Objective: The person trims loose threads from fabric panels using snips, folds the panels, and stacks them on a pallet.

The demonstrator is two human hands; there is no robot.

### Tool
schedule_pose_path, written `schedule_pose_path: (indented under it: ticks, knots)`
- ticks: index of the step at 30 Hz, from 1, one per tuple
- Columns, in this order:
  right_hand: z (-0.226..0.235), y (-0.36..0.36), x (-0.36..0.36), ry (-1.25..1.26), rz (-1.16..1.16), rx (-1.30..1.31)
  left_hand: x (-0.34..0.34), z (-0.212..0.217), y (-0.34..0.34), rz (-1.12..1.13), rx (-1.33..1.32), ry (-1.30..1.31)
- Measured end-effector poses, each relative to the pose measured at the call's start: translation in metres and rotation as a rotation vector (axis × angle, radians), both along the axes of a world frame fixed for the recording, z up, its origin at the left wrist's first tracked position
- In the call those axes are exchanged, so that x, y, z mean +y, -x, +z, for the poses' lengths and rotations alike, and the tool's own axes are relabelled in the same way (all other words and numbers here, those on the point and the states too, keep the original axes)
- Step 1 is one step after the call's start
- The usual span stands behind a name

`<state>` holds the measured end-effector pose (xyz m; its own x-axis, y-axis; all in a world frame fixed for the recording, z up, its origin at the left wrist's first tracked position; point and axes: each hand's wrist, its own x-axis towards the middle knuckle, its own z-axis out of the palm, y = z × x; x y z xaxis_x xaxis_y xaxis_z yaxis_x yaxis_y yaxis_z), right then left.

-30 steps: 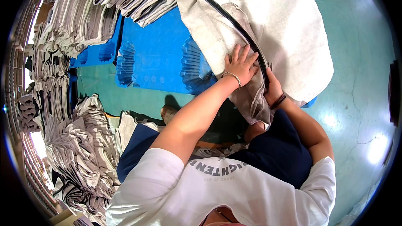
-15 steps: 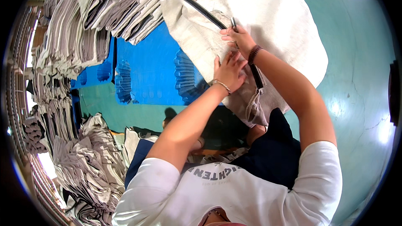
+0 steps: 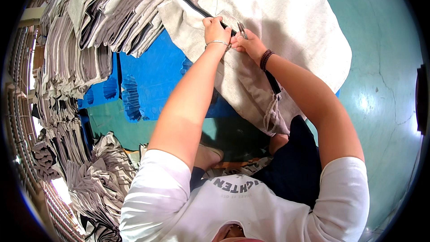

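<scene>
Head view: the left hand (image 3: 216, 30) is closed on the black zipper strip (image 3: 197, 10) of one grey garment (image 3: 286, 27) spread over the blue sheet (image 3: 152, 76). Just beside it, the right hand (image 3: 247, 44) pinches small metal snips (image 3: 242, 29) against the same strip; how far the blades are open cannot be told. Compared with half a second ago, both hands sit further up the strip and closer together. Beyond, to the left, stacks of folded grey garments (image 3: 112, 13) lie; their number cannot be counted.
</scene>
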<state>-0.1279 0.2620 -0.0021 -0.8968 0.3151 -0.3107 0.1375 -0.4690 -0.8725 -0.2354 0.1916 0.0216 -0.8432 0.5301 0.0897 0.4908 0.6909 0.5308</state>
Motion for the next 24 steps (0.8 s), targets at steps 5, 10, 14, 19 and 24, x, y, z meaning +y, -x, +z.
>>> schedule_pose_path:
  ticks: [5,10,14,19,24]
  knots:
    - [0.011,0.003,0.008,-0.061,0.004,-0.147,0.005,-0.004,-0.002,0.085,-0.070,0.025]
    - [0.020,0.008,0.015,-0.288,0.103,-0.344,0.012,-0.004,0.000,0.176,-0.116,0.111]
    - [0.016,0.010,0.012,-0.901,0.121,-0.373,0.009,-0.015,0.007,0.117,-0.054,0.058]
    - [0.035,0.014,0.018,-1.036,0.146,-0.420,-0.007,-0.031,0.029,0.170,-0.640,-0.392]
    - [0.017,0.016,0.027,-1.158,0.196,-0.435,-0.001,-0.027,0.022,-0.049,-0.118,-0.004]
